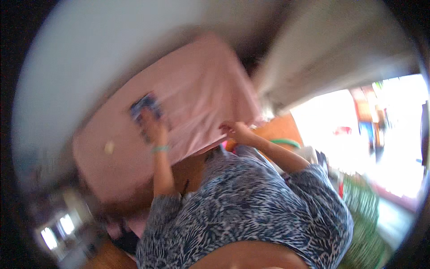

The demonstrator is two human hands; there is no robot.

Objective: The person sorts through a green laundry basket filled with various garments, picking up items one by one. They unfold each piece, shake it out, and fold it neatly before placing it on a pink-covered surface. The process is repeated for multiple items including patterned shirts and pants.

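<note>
A pink cloth (201, 80) with soft creases lies over a broad surface in front of me. My left hand (154, 127), with a green band at the wrist, reaches onto it and grips a dark blue, patterned cloth-like piece (147, 105). Motion blur hides the exact kind of that piece and how the fingers lie on it. Above the near right part of the pink cloth is my right hand (237, 131), its fingers loosely bent and slightly apart. Nothing shows between them.
A small pale object (109, 147) rests on the pink cloth, left of my left hand. An orange-brown surface (282, 130) and a green curved rim (285, 142) are beside my right forearm. Green mesh-like material (363, 215) hangs at the lower right. A pale wall (98, 58) rises behind.
</note>
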